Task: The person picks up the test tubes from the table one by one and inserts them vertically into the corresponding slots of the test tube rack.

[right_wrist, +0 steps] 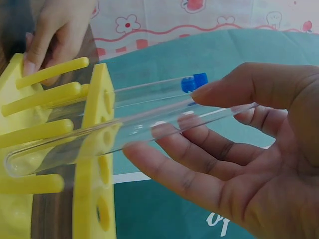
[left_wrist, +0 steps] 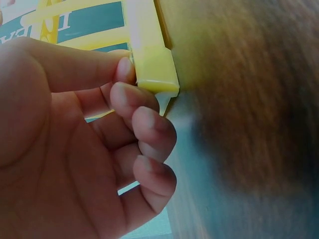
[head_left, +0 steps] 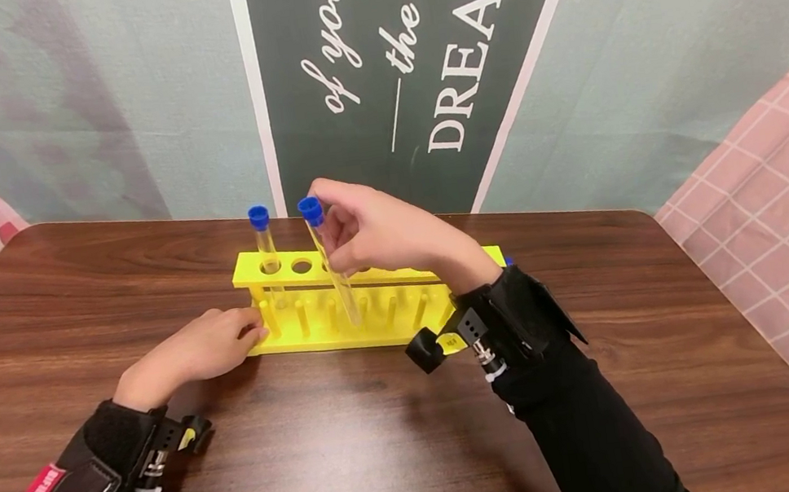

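A yellow test tube rack [head_left: 302, 338] stands on the table, with holes along its top bar and pegs over its base. My left hand [head_left: 218, 343] grips the rack's left end low down; in the left wrist view its thumb and fingertips [left_wrist: 130, 95] close on the yellow edge. My right hand [head_left: 385, 227] pinches a clear test tube [head_left: 338, 281] with a blue cap. This tube tilts across the front of the top bar, its rounded bottom [right_wrist: 20, 162] among the pegs. Another blue-capped test tube [head_left: 268, 249] stands upright in the leftmost hole.
At the rack's right end a bit of blue [head_left: 509, 261] shows past my right wrist, mostly hidden. The brown wooden table [head_left: 361, 455] ends at the back against a hanging cloth with lettering [head_left: 457, 90]. A pink checked cloth [head_left: 771, 183] hangs at the right.
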### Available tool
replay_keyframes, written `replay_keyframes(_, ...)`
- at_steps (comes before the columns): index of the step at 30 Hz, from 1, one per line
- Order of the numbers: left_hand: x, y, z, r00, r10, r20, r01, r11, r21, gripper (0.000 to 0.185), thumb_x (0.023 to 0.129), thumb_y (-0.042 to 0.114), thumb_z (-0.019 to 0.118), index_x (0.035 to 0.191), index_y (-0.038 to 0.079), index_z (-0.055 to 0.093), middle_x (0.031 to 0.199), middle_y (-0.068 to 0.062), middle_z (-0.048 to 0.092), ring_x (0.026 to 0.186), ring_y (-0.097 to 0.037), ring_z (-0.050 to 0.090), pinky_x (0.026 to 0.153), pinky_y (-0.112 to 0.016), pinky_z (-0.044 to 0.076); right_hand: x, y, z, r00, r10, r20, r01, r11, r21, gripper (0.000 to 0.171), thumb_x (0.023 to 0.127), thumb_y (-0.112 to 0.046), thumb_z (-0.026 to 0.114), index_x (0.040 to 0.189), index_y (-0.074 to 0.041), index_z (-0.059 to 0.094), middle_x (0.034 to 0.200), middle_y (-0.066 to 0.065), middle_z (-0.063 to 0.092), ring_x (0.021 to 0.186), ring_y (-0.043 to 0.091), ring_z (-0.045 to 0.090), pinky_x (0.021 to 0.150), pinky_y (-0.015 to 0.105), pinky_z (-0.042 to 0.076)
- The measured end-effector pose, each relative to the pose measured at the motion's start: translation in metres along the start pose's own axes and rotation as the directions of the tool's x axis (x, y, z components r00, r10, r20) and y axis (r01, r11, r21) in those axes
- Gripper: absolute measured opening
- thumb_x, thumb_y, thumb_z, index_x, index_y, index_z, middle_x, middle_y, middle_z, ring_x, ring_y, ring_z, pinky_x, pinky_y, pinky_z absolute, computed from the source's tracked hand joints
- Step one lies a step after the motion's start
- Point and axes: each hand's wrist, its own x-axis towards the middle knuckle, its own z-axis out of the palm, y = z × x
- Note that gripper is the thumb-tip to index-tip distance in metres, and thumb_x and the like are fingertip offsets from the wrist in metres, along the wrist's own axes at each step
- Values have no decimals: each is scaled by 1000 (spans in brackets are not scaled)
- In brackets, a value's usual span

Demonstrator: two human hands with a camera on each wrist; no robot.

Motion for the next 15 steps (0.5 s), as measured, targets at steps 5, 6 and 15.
replay_keyframes(5,1,1,0,1000,5,0,-5,1000,3,17,94,15,49,80,7,51,61,-1,38,53,-14,36,51,-27,31,4,-6,-3,999,31,26,-32,999,17,26,77,12,53,92,-5,40,71,13,48,61,28,47,53,31,40)
replay_keyframes(6,1,1,0,1000,6,1,-6,1000,2,17,95,15,49,80,7,51,61,-1,38,53,-14,36,51,-27,31,4,-7,-3,999,37,24,-38,999,20,26,77,12,53,91,-5,40,71,13,49,62,29,48,55,33,43)
replay_keyframes(15,0,0,0,1000,5,5,-5,1000,-6,17,94,15,49,79,6,51,61,-1,38,52,-14,36,51,-27,31,8,-10,-7,999,20,-31,-21,1000,-6,26,78,11,55,91,-5,39,73,14,51,69,27,53,66,35,49)
